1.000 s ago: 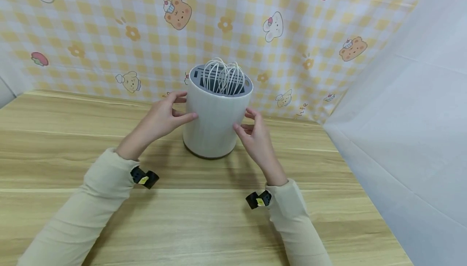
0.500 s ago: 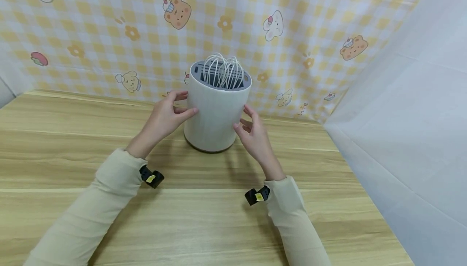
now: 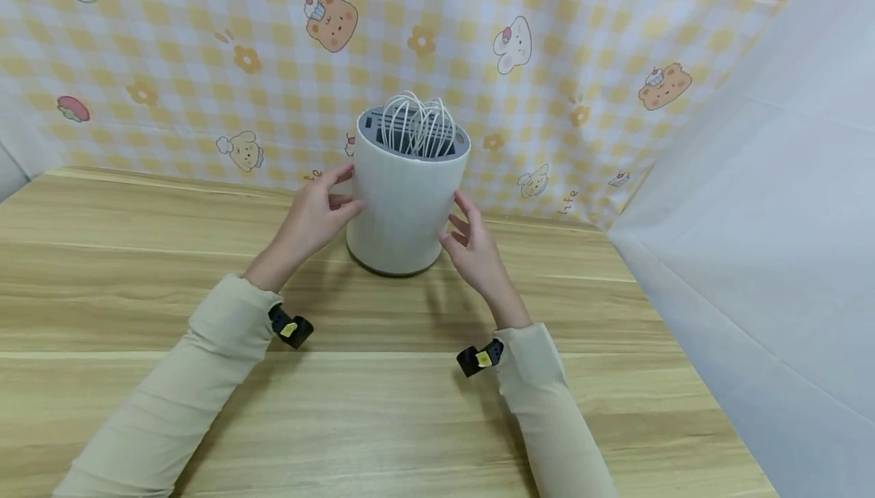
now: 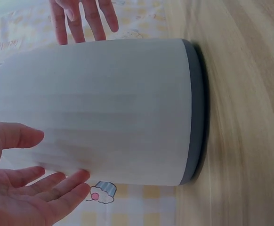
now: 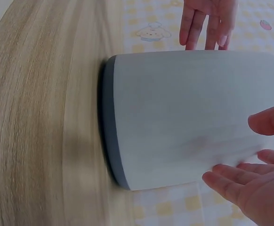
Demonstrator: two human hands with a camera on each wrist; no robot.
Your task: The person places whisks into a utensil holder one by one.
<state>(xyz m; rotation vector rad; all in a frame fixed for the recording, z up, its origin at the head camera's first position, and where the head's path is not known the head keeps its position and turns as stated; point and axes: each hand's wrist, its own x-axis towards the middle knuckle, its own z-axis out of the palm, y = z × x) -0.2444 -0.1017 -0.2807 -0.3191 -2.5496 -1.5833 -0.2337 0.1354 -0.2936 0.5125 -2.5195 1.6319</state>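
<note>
A white oval knife block [image 3: 403, 202] with a grey slotted top [image 3: 372, 133] and dark base stands upright toward the back of the table. Pale wire whisk loops [image 3: 418, 127] stick up from its opening; whether from one whisk or two I cannot tell. My left hand [image 3: 317, 209] touches the block's left side, its thumb toward the front and its fingers fairly straight along the flank. On the opposite side, my right hand [image 3: 475, 244] touches it likewise with extended fingers. The whisk handles are hidden inside.
Beneath is a wood-grain table [image 3: 383, 407]. A yellow checked curtain [image 3: 273, 103] with cartoon figures hangs just behind the block. At the right, a white sheet [image 3: 752, 255] borders the table. Small black cameras [image 3: 292, 329] sit at both wrists.
The knife block has slid a little away from me, toward the curtain, with both hands following against its sides. The whisk loops have moved back with it.
</note>
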